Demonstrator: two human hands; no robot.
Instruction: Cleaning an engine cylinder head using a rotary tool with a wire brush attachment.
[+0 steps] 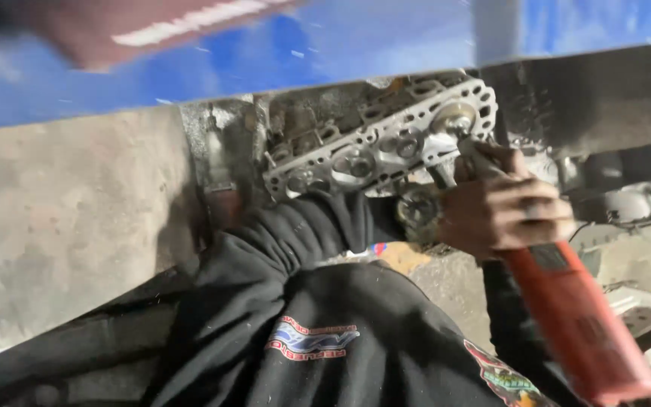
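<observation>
Where the view opens widest, I see a blue panel (356, 45) filling the top edge, blurred, with a dark red strip (167, 26) smeared across its upper left corner so that I cannot tell what it is. Below it a grey, stained concrete slab (69, 218) takes up the left side, and a darker grimy ledge (597, 98) runs off the right edge. My black sweatshirt (325, 332) covers the bottom middle, its printed patches cut off by the lower edge. One sleeve (295, 226) rises toward the metal cylinder head (378, 143), which stands tilted against the slab just under the blue panel, its round valve pockets facing me. That sleeve ends behind or under the head's lower edge, so my left hand is hidden and I cannot say what it does. My right hand (502, 207) is closed firmly around the neck of a red power tool (574, 316), whose body runs down to the lower right corner and blurs there. Its tip (457, 120) touches the cylinder head at the upper right end, on a round pocket. Cables and pale clutter (634, 211) at the right edge are too blurred to name.
</observation>
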